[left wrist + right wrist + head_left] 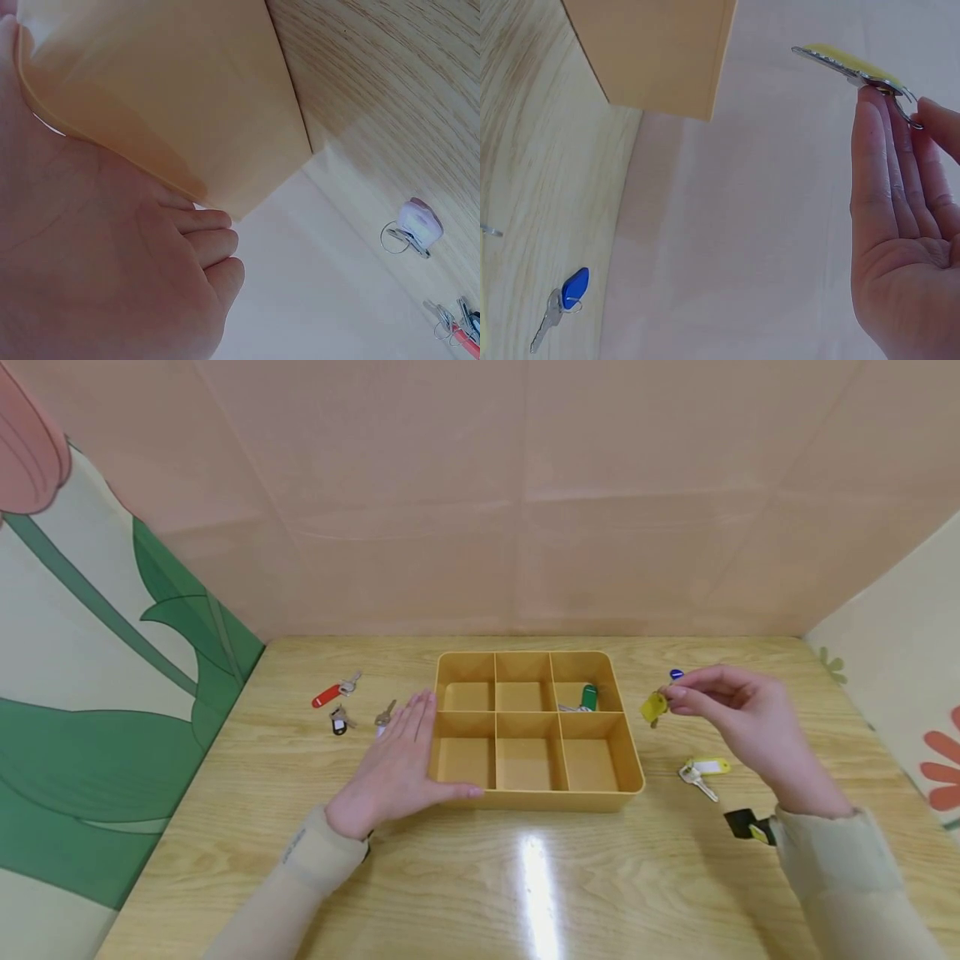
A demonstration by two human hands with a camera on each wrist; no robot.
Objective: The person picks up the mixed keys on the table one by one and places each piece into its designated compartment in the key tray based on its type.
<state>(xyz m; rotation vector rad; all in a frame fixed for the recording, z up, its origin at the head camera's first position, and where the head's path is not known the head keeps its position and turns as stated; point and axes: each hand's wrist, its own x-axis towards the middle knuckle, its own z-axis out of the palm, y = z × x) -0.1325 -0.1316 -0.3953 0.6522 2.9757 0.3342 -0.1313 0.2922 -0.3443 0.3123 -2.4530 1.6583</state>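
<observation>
A tan six-compartment organizer box (pixel 540 802) sits in the middle of the wooden table. My left hand (pixel 397 764) rests along its left side, fingers straight toward the back and thumb on the front edge. Its palm lies against the box rim in the left wrist view. To the right of the box, my right hand (pixel 750 718) is raised above the table. Thumb and fingertips pinch the metal ring of a key with a yellow tag (pixel 653 707), and the key hangs beside its tag. In the back right compartment lies a key with a green tag (pixel 589 697).
Left of the box lie keys with a red tag (pixel 326 696), a black-framed tag (pixel 339 727) and a pale purple tag (pixel 420 223). On the right are another yellow-tagged key (pixel 699 782) and a blue-tagged key (pixel 575 287). A pink backdrop (pixel 525 568) stands behind the table.
</observation>
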